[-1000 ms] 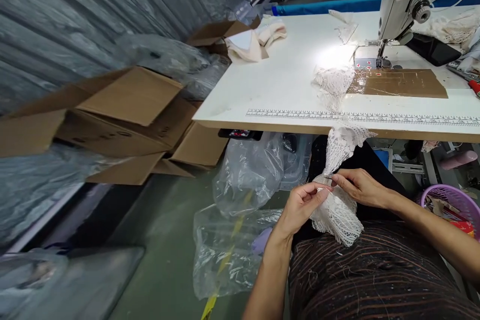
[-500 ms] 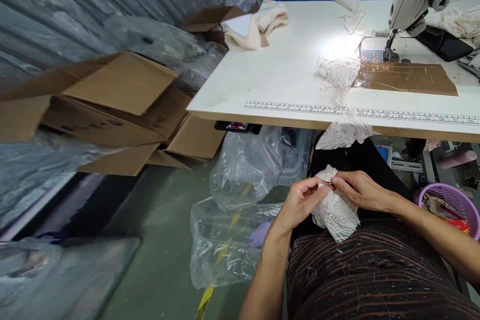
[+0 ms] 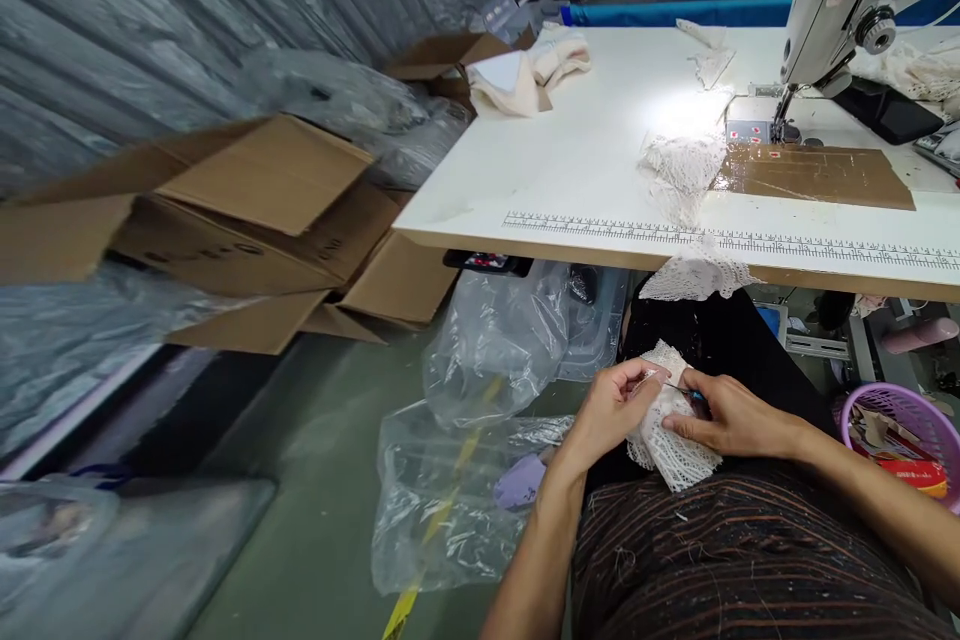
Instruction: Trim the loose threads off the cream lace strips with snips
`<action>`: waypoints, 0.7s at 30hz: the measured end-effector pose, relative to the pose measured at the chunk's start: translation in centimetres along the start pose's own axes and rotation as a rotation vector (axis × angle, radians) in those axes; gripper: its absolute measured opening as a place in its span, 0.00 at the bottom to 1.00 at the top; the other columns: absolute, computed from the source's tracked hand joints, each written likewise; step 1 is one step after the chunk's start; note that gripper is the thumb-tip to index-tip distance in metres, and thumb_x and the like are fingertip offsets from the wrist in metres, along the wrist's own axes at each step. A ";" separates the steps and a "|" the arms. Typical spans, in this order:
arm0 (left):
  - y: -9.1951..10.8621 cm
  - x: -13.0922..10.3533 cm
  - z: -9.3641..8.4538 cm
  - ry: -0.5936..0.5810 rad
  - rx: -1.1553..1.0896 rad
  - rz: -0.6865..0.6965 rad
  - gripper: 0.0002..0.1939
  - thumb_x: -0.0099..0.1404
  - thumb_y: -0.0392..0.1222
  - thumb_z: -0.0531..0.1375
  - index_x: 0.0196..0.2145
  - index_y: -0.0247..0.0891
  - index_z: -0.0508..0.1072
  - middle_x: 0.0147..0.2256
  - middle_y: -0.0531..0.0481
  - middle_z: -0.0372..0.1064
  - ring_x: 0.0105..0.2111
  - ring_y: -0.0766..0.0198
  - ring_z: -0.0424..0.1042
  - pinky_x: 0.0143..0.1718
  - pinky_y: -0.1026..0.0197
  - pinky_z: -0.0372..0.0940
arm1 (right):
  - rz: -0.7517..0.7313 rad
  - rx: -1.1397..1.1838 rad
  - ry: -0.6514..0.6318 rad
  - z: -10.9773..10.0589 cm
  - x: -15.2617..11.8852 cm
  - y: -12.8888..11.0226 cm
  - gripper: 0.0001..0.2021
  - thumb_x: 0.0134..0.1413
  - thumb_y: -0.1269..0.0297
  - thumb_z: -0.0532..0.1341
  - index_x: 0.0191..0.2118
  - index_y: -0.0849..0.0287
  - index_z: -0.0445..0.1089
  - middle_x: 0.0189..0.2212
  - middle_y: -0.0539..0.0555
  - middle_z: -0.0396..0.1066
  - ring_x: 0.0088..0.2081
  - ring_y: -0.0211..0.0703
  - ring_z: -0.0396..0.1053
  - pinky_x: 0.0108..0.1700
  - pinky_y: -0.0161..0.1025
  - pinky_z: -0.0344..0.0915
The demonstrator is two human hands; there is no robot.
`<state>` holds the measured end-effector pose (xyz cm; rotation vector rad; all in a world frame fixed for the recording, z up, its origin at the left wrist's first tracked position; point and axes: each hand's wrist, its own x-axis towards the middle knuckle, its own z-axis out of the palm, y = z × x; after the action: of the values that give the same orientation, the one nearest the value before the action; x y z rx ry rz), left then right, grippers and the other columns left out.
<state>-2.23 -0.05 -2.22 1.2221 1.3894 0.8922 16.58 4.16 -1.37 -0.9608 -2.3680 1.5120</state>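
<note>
Over my lap, my left hand (image 3: 619, 405) pinches the upper part of a white lace piece (image 3: 679, 455) between thumb and fingers. My right hand (image 3: 731, 412) is closed around a small pair of thread snips (image 3: 696, 395); a bit of blue and a thin metal tip show, the rest is hidden in the fingers. The tip points at the lace beside my left fingertips. Another lace piece (image 3: 697, 272) hangs over the front edge of the sewing table (image 3: 570, 170), joined to or touching more lace (image 3: 682, 160) lying on top.
A sewing machine (image 3: 832, 10) stands at the right of the table, with brown tape (image 3: 832, 175) before its needle. Cream fabric (image 3: 510, 80) lies at the left corner. An open cardboard box (image 3: 262, 180), plastic bags (image 3: 495, 340) and a purple basket (image 3: 862, 410) stand around.
My right hand has drawn slightly away from the left fingertips, and the snips now show between them. The lace is spread a little wider. The view has shifted slightly.
</note>
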 end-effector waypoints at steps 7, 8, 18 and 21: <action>0.2 5.7 -0.3 0.400 0.071 0.278 0.26 0.56 0.49 0.66 0.51 0.38 0.71 0.53 0.40 0.66 0.53 0.55 0.68 0.51 0.55 0.65 | 0.005 -0.155 0.312 -2.3 -0.7 -0.7 0.09 0.62 0.60 0.54 0.32 0.58 0.62 0.25 0.49 0.63 0.24 0.36 0.57 0.26 0.34 0.54; 0.5 6.5 -0.4 0.410 0.026 0.270 0.26 0.56 0.50 0.67 0.50 0.37 0.71 0.52 0.40 0.67 0.52 0.55 0.68 0.51 0.55 0.65 | -0.008 -0.136 0.338 -2.8 -0.8 -1.0 0.09 0.62 0.60 0.54 0.32 0.58 0.61 0.24 0.49 0.63 0.23 0.36 0.57 0.26 0.34 0.54; 2.4 3.0 2.3 0.203 0.545 0.527 0.13 0.66 0.41 0.57 0.23 0.39 0.70 0.23 0.52 0.67 0.26 0.64 0.66 0.33 0.61 0.59 | -0.008 -0.064 0.608 -4.0 0.8 -2.0 0.14 0.58 0.52 0.57 0.35 0.59 0.67 0.26 0.51 0.68 0.24 0.37 0.60 0.29 0.35 0.59; 2.4 1.3 2.5 0.093 0.648 0.658 0.11 0.66 0.37 0.56 0.27 0.39 0.73 0.25 0.49 0.69 0.28 0.62 0.68 0.35 0.59 0.61 | 0.064 -0.099 0.639 -3.6 1.1 -1.9 0.12 0.57 0.55 0.58 0.35 0.60 0.70 0.24 0.50 0.67 0.22 0.35 0.59 0.27 0.34 0.57</action>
<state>0.79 1.41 -0.72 2.2402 1.4161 0.9674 16.60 7.03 1.75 -1.3119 -1.9662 0.9123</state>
